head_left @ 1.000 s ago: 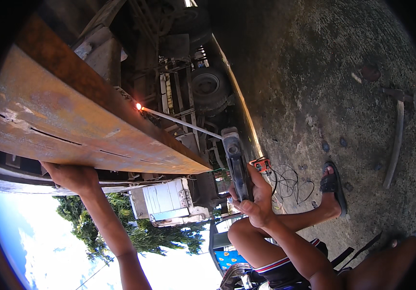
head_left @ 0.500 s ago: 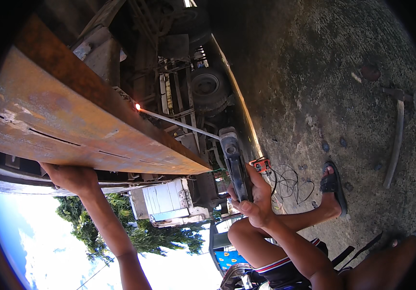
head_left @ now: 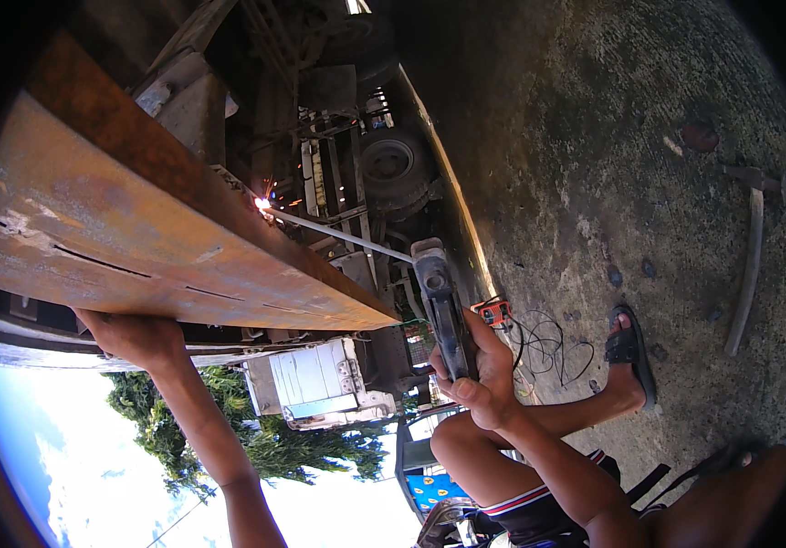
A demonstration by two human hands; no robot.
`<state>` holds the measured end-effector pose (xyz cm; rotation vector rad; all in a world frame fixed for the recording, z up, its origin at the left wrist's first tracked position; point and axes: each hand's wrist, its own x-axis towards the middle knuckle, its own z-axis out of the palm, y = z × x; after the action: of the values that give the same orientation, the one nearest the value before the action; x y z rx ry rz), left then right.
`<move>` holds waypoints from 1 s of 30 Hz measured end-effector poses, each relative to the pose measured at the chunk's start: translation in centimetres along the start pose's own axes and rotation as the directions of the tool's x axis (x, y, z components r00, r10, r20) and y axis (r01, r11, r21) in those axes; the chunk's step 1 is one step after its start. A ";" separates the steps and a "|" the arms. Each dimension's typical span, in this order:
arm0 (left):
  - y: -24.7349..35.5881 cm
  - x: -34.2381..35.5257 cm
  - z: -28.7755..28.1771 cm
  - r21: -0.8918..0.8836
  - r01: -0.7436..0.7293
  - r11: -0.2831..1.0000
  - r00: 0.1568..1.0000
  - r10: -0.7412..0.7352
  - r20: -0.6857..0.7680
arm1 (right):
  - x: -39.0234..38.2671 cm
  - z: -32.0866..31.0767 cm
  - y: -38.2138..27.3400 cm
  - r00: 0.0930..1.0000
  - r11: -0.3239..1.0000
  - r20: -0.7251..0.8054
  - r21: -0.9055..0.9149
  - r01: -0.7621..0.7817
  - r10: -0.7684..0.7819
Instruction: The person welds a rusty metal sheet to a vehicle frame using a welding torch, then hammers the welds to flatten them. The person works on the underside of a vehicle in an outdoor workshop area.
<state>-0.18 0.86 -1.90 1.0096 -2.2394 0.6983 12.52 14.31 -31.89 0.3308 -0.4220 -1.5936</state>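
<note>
Right grip (head_left: 484, 379) is wrapped round the black holder (head_left: 445, 306), whose pale rod (head_left: 338, 234) runs up and left of it to a sparking spot (head_left: 262, 204) at the rusty beam (head_left: 165, 256). I'd keep that wrist steady and the tip close, feeding the rod in as it shortens. Farther left, the left grip (head_left: 140, 338) meets the beam's edge, its fingers apparently tucked behind, so I can't tell how closed they are; glare swallows the rod's tip.
</note>
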 end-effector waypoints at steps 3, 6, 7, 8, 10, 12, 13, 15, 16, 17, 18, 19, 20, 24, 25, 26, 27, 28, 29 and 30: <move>0.0 -0.1 0.1 -0.021 0.005 1.000 1.000 -0.006 -0.005 | 0.0 0.1 0.0 1.000 1.000 0.000 0.007 0.002 -0.002; 0.1 -0.2 0.2 0.004 0.010 1.000 1.000 -0.010 0.021 | 0.0 0.1 0.1 1.000 1.000 -0.005 0.005 0.019 -0.019; 0.2 -0.2 0.2 -0.021 0.011 1.000 1.000 -0.010 0.027 | 0.0 0.1 0.1 1.000 1.000 -0.004 0.001 0.017 -0.017; 0.2 -0.2 0.3 -0.040 0.018 0.999 1.000 -0.017 0.018 | 0.0 0.1 0.1 1.000 1.000 -0.003 -0.003 0.016 -0.016; 0.3 -0.2 0.3 -0.060 0.031 0.998 0.999 -0.031 0.012 | -0.1 0.0 0.1 1.000 1.000 0.005 -0.014 0.004 -0.004; 0.4 -0.2 0.3 -0.085 0.054 0.995 0.999 -0.054 0.010 | -0.1 0.0 0.1 1.000 1.000 0.009 -0.025 0.006 -0.005; 0.3 -0.1 0.3 -0.062 0.037 0.997 0.999 -0.035 0.028 | -0.1 -0.1 0.1 1.000 1.000 0.010 -0.029 0.008 -0.008; 0.3 -0.1 0.3 -0.100 0.050 0.994 0.998 -0.047 0.030 | -0.1 -0.1 0.1 1.000 0.999 0.012 -0.034 0.011 -0.011; 0.3 -0.1 0.2 -0.053 0.023 0.998 0.999 -0.021 0.042 | -0.1 -0.2 0.1 1.000 0.999 0.014 -0.037 0.011 -0.010; 0.2 -0.1 0.2 -0.041 0.023 0.999 0.999 -0.021 0.040 | -0.1 -0.2 0.1 1.000 0.999 0.015 -0.040 0.010 -0.009; 0.2 -0.1 0.2 -0.054 0.039 0.998 0.999 -0.037 0.028 | -0.1 -0.2 0.1 1.000 0.999 0.017 -0.043 0.008 -0.007; 0.2 -0.1 0.2 -0.035 0.022 0.999 0.999 -0.021 0.036 | -0.1 -0.1 0.1 1.000 0.999 0.017 -0.043 0.008 -0.007; 0.1 0.0 0.1 -0.041 0.022 0.999 0.999 -0.020 0.035 | -0.1 -0.1 0.1 1.000 0.999 0.017 -0.043 0.008 -0.007; 0.0 0.1 0.1 -0.090 0.051 0.995 0.999 -0.050 0.010 | -0.1 -0.1 0.2 1.000 0.999 0.018 -0.032 0.019 -0.018; 0.0 0.1 0.1 -0.067 0.037 0.997 0.999 -0.036 0.018 | -0.1 -0.1 0.2 1.000 0.999 0.022 -0.032 0.018 -0.018; 0.0 0.2 0.1 -0.070 0.030 0.997 0.999 -0.028 0.028 | -0.1 -0.1 0.2 1.000 0.999 0.025 -0.032 0.018 -0.017; 0.0 0.1 0.0 -0.102 0.044 0.994 0.999 -0.042 0.025 | -0.1 -0.1 0.1 0.999 0.999 0.031 -0.033 0.014 -0.013; 0.0 0.2 0.0 -0.063 0.014 0.998 0.999 -0.012 0.039 | -0.1 -0.1 0.1 1.000 0.999 0.029 -0.036 0.011 -0.010; -0.1 0.1 0.0 -0.054 0.006 0.999 0.999 -0.004 0.039 | -0.1 -0.1 0.1 1.000 0.999 0.028 -0.039 0.008 -0.007; -0.1 0.2 0.0 -0.068 0.027 0.997 1.000 -0.026 0.018 | -0.1 -0.1 0.0 1.000 0.999 0.018 -0.045 0.005 -0.004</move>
<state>-0.19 0.73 -1.75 1.0137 -2.2445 0.6002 12.62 14.39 -31.96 0.2835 -0.3991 -1.6092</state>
